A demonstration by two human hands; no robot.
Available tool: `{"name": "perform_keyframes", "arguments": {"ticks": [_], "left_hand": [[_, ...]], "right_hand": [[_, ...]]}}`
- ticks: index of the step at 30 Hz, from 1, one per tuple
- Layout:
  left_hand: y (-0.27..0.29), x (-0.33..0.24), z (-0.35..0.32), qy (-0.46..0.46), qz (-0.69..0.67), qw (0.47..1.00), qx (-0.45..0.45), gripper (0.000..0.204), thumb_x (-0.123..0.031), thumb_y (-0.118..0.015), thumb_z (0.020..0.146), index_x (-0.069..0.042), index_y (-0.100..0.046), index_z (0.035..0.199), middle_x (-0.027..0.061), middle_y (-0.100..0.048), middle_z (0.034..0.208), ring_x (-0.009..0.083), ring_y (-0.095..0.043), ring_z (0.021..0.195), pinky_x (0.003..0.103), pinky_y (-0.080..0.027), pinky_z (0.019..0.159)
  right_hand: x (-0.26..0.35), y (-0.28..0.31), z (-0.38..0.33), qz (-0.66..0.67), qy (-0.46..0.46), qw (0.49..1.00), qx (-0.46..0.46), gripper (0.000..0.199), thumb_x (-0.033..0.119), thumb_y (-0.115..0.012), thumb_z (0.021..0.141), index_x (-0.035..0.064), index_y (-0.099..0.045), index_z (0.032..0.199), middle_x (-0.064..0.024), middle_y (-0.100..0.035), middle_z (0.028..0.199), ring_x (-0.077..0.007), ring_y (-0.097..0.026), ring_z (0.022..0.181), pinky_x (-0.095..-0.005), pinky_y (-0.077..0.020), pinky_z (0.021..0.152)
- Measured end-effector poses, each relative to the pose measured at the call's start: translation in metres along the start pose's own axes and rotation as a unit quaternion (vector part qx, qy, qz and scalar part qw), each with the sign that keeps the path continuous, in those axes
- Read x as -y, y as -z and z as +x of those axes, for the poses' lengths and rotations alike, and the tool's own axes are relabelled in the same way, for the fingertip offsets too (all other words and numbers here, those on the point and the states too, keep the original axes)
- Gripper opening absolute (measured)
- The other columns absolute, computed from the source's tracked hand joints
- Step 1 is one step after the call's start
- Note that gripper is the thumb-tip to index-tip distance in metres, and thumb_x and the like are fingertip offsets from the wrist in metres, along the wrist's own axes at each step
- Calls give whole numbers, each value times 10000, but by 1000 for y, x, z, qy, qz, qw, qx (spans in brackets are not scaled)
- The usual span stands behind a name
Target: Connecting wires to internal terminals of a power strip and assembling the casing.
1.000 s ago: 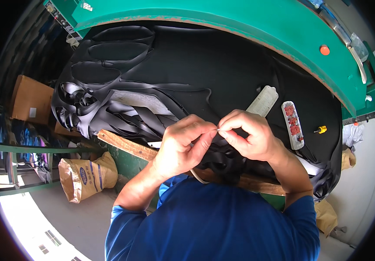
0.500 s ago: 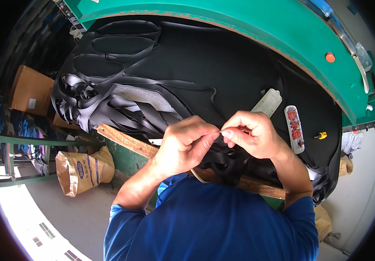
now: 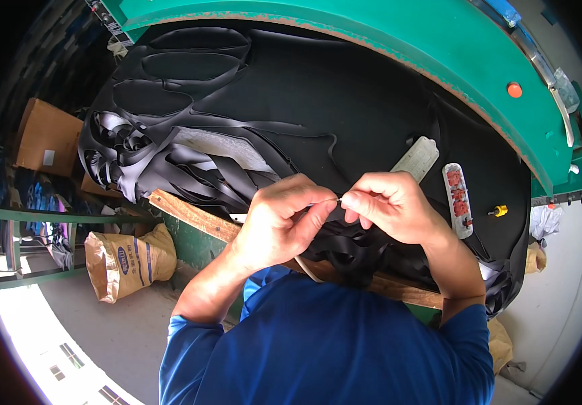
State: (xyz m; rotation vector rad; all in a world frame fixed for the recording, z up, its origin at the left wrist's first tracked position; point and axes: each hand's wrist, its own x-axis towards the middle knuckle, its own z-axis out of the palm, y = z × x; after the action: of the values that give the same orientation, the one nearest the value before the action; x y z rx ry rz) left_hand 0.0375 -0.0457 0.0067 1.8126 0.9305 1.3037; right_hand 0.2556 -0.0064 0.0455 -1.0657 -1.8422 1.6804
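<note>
In front of my chest, my left hand (image 3: 284,219) and my right hand (image 3: 399,206) meet fingertip to fingertip over the near edge of the black sheet material (image 3: 351,81). Thumb and forefinger of each hand are closed in a pinch. Between the two pinches shows a tiny pale thing (image 3: 339,200), too small to name. Just beyond my right hand lies a long whitish tray or lid (image 3: 418,158). To its right is a narrow white tray (image 3: 448,175) holding several small red pieces, and beside that a small yellow item (image 3: 498,210) with a dark tip.
Loose black strips (image 3: 203,172) are heaped at the left, under oval cutouts. A wooden edge board (image 3: 193,216) runs along the near side. A green machine beam (image 3: 372,20) with an orange-red button (image 3: 514,90) spans the far side. Left stand a paper sack (image 3: 112,270) and a cardboard box (image 3: 47,142).
Both hands keep their pinch, and the left has shifted very slightly to the left. The tiny thing between the fingertips remains there; the trays lie as before.
</note>
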Motion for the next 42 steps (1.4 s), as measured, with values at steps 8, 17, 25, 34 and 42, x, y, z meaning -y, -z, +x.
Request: {"name": "perform_keyframes", "arguments": {"ticks": [8, 17, 25, 34, 42], "left_hand": [[1, -1, 0, 17, -17, 1000, 11, 65, 12, -699, 883, -9, -716, 942, 71, -633, 769, 152, -599, 647, 280, -454, 545], [2, 1, -2, 38, -36, 999, 9, 75, 18, -696, 886, -12, -716, 952, 64, -635, 777, 136, -596, 652, 271, -450, 549], [2, 3, -2, 44, -34, 998, 8, 64, 10, -696, 890, -14, -720, 944, 56, -633, 776, 126, -589, 648, 271, -449, 548], [1, 4, -4, 60, -55, 997, 7, 57, 7, -686, 903, -12, -720, 945, 49, -623, 766, 106, -576, 643, 264, -442, 543], [4, 1, -5, 75, -60, 995, 2, 47, -1, -688, 904, -13, -723, 933, 42, -611, 753, 92, -555, 628, 254, -425, 533]], "right_hand": [[-16, -1, 0, 23, 118, 992, -29, 64, 29, -667, 940, -27, -691, 961, -78, -714, 812, -94, -681, 702, -211, -544, 618], [-15, 1, 4, 112, 112, 987, -22, 116, 53, -703, 923, -40, -684, 989, -107, -726, 854, -112, -692, 732, -228, -566, 641], [-13, 1, 3, 80, 61, 995, 5, 158, 111, -646, 976, -33, -681, 920, -85, -702, 781, -98, -656, 631, -221, -529, 593], [-26, 5, 4, 102, 123, 987, -7, 94, 19, -662, 942, -39, -668, 1016, -133, -720, 885, -165, -714, 750, -272, -584, 715], [-14, 9, 7, 156, 47, 987, 20, 211, 149, -684, 952, -31, -661, 1060, -151, -725, 907, -169, -700, 694, -291, -580, 670]]}}
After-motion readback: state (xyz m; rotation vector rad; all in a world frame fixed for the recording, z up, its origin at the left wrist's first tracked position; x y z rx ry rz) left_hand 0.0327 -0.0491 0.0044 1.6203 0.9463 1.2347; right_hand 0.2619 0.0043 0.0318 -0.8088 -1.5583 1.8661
